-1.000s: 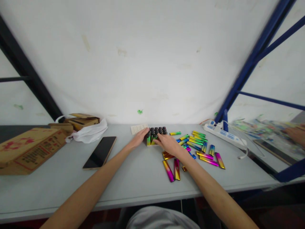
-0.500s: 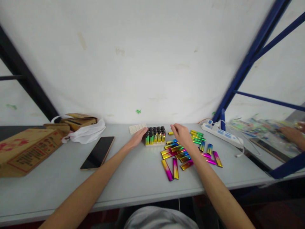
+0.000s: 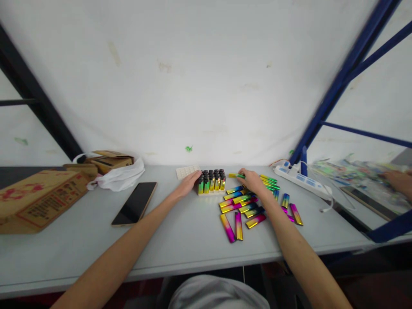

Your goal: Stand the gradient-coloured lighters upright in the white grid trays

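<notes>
A small tray of upright rainbow lighters (image 3: 211, 182) with black caps stands mid-table. My left hand (image 3: 188, 183) rests against the tray's left side, fingers curled on its edge. My right hand (image 3: 252, 180) lies over the far end of a loose pile of flat rainbow lighters (image 3: 244, 206), its fingers closed round one green-yellow lighter (image 3: 234, 175) just right of the tray. More loose lighters (image 3: 289, 208) lie to the right of my forearm.
A black phone (image 3: 134, 203) lies left of my left arm. Cardboard boxes (image 3: 35, 197) and a white plastic bag (image 3: 120, 178) sit at far left. A white power strip (image 3: 301, 180) lies at the back right. Another person's hand (image 3: 399, 180) works at the right edge.
My right hand left the tray's front, swung right over the loose pile and came down on a single lighter beside the tray. My left hand stayed at the tray.
</notes>
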`<state>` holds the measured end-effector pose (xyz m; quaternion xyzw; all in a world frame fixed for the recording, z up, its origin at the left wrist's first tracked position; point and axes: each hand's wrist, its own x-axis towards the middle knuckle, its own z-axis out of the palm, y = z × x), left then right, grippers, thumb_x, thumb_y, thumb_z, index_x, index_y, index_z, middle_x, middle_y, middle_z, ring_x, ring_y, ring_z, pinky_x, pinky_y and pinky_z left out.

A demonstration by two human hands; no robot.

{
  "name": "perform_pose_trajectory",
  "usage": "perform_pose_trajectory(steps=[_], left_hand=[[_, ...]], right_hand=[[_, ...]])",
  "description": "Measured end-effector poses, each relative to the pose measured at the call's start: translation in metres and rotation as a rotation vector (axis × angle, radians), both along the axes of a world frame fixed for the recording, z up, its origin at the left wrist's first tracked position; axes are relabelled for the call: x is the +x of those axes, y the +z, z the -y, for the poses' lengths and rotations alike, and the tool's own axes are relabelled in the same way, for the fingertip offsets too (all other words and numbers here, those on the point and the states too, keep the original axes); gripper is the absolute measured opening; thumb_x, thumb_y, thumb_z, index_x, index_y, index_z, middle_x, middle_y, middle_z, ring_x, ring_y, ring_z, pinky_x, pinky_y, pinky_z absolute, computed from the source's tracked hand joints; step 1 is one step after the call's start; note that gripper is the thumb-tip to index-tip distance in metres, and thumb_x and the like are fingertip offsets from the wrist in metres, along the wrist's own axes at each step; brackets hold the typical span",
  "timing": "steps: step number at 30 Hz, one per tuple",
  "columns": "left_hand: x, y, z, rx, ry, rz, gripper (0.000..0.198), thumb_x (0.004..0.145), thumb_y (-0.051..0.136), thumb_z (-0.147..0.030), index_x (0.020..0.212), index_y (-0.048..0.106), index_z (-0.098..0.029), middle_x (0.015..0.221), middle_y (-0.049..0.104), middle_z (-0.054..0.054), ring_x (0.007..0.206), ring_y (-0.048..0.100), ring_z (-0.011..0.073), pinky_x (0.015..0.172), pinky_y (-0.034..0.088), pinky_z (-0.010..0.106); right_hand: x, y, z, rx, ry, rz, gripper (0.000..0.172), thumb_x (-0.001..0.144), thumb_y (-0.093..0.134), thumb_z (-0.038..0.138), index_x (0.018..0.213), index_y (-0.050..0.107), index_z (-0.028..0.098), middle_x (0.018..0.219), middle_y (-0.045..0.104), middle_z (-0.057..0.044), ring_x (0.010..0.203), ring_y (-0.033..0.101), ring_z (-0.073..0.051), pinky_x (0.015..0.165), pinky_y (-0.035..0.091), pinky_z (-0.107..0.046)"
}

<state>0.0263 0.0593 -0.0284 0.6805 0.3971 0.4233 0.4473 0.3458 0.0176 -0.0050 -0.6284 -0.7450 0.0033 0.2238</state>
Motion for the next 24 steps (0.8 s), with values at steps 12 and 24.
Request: perform_pose_trajectory(steps=[12,24], left_hand=[[0.0,0.001,0.002,-0.001,0.017,-0.019,0.082,0.077,0.05,-0.081,0.124,0.068,-0.016,0.146,0.055,0.01,0.139,0.047,0.0291,0.122,0.024,0.042],[0.001,0.003,0.004,0.022,-0.029,-0.006,0.071,0.081,0.05,-0.076,0.118,0.07,-0.019,0.139,0.062,0.008,0.134,0.051,0.027,0.12,0.028,0.039]], right_hand=[[-0.036,0.028,0.021,0.103,0.152,-1.076,0.046,0.085,0.057,0.064,0.08,0.06,0.019,0.069,0.056,0.001,0.064,0.052,-0.014,0.063,0.045,-0.026],[-0.093,0.036,0.063,-0.088,0.32,-0.92,0.043,0.093,0.042,0.065,0.084,0.049,0.024,0.059,0.033,0.007,0.05,0.03,-0.011,0.046,0.027,-0.022]])
